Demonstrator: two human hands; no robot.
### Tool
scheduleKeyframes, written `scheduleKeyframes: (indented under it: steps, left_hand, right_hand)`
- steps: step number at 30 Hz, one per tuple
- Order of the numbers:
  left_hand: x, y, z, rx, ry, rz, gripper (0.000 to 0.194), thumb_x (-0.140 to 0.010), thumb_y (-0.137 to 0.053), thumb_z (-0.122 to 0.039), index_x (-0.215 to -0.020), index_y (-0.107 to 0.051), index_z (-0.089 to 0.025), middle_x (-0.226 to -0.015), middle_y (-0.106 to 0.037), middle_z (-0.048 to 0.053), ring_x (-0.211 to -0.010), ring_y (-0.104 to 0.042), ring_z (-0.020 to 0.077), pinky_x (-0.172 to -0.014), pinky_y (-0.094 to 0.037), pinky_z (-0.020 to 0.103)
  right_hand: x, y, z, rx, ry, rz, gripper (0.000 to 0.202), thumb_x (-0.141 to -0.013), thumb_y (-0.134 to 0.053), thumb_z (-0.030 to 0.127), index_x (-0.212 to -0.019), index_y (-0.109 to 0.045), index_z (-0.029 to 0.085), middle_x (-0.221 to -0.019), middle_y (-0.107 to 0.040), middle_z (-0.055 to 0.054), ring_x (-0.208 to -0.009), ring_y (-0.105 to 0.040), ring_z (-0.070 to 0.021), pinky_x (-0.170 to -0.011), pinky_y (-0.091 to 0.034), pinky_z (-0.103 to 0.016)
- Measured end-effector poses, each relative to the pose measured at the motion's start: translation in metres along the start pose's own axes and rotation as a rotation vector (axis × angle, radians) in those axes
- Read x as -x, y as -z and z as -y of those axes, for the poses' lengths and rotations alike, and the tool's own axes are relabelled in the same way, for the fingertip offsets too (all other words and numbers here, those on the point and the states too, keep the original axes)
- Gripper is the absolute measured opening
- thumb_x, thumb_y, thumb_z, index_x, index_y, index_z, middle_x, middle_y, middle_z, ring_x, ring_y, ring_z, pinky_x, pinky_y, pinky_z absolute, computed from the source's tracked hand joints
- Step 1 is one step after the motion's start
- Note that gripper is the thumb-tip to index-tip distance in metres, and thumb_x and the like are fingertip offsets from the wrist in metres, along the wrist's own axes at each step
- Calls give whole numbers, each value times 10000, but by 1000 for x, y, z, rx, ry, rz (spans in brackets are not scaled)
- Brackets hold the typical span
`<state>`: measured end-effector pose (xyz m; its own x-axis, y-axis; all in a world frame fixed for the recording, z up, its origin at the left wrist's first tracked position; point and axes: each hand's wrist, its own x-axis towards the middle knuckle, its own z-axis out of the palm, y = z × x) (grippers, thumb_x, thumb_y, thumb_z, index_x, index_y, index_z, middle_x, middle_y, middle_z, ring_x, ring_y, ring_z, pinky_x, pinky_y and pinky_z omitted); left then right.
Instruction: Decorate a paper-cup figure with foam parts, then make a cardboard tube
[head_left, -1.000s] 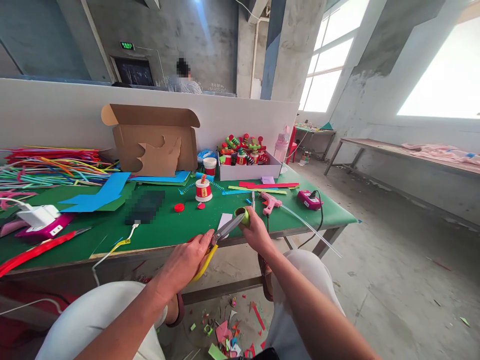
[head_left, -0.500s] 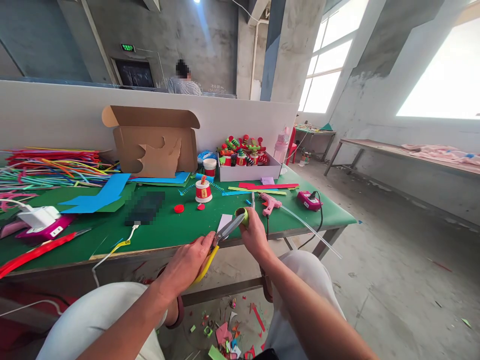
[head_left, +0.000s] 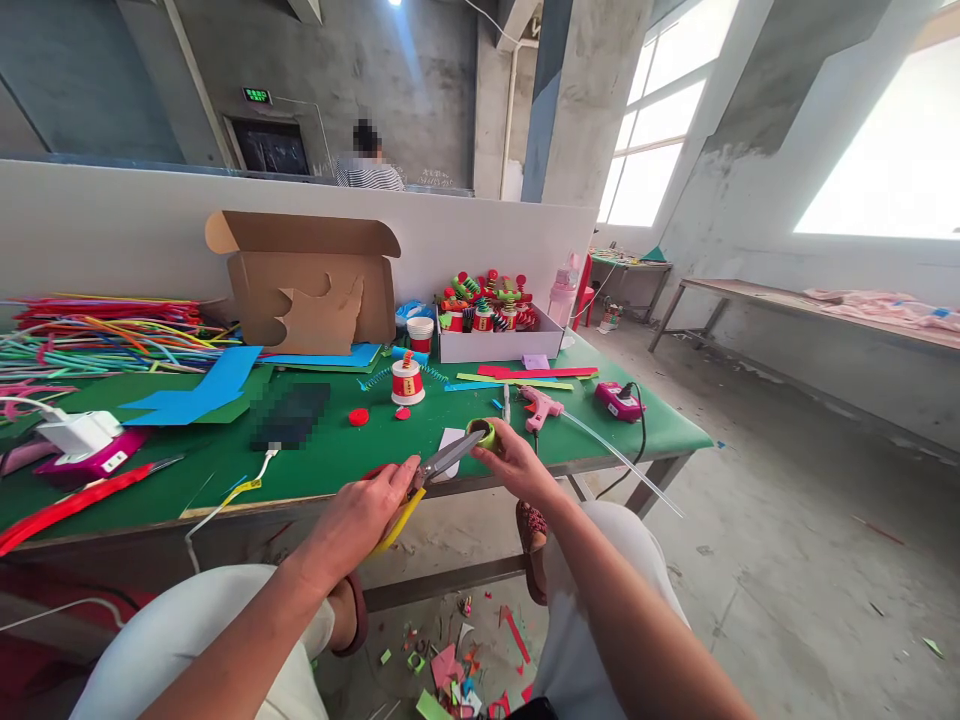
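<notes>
My left hand is wrapped round the yellow handles of a pair of scissors. The blades point up and to the right, their tip at the mouth of a small green paper roll. Thumb and fingers of my right hand pinch that roll over the table's front edge. Below the blades lies a piece of white paper. Behind it stands a red and white paper cup with coiled blue arms and a blue roll on top, near two red discs.
A pink glue gun with a clear stick lies right of my hands, near a purple socket block. A box of finished cup figures and an open cardboard box stand behind. Paper scraps litter the floor.
Both hands have shifted slightly; the left hand with the scissors has moved a little left, and the roll has tilted so its opening faces the blades more.
</notes>
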<state>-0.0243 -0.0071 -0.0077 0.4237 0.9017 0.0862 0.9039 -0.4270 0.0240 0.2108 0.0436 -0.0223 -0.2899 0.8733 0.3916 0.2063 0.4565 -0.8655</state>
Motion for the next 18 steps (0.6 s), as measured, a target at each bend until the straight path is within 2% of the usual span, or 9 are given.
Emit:
scheduleKeyframes:
  steps: [4, 9, 13, 16, 18]
  left_hand:
    - [1, -4, 8, 39, -23, -67, 503, -894, -364, -111, -1386, -451, -166, -1184, -670, 148, -856, -726, 266, -691, -569, 347]
    - [1, -8, 13, 103, -48, -99, 517, -875, -345, -117, -1378, -449, -170, -1165, -676, 146, -933, -710, 270, -727, -561, 345]
    - [2, -11, 14, 133, -51, -103, 520, -867, -331, -140, -1373, -448, -170, -1192, -661, 150, -977, -692, 289, -741, -548, 369]
    - [1, -12, 16, 229, 0, -121, 496, -870, -350, -185, -1356, -447, -194, -1185, -669, 122, -944, -695, 266, -722, -529, 336]
    - [-1, -11, 19, 292, 73, -118, 457, -871, -376, -209, -1321, -455, -216, -1081, -703, 84, -849, -700, 232, -677, -504, 292]
  right_hand:
    - [0, 3, 3, -106, -81, 36, 303, -805, -640, 406, -1026, -586, 207, -841, -535, -2, -706, -499, -137, -619, -484, -263]
    - [0, 2, 5, -98, -171, -28, 326, -772, -683, 446, -976, -578, 215, -756, -498, 33, -608, -435, -108, -526, -424, -232]
    - [-1, 1, 4, -139, -211, -96, 336, -751, -714, 446, -970, -595, 220, -776, -525, 23, -641, -468, -122, -538, -449, -240]
    - [0, 2, 5, -344, -250, -65, 390, -711, -756, 451, -1000, -612, 233, -858, -568, 2, -744, -534, -152, -627, -519, -284]
    - [0, 4, 5, -501, -269, -24, 431, -679, -786, 460, -1014, -630, 238, -932, -608, -16, -846, -578, -177, -727, -536, -325]
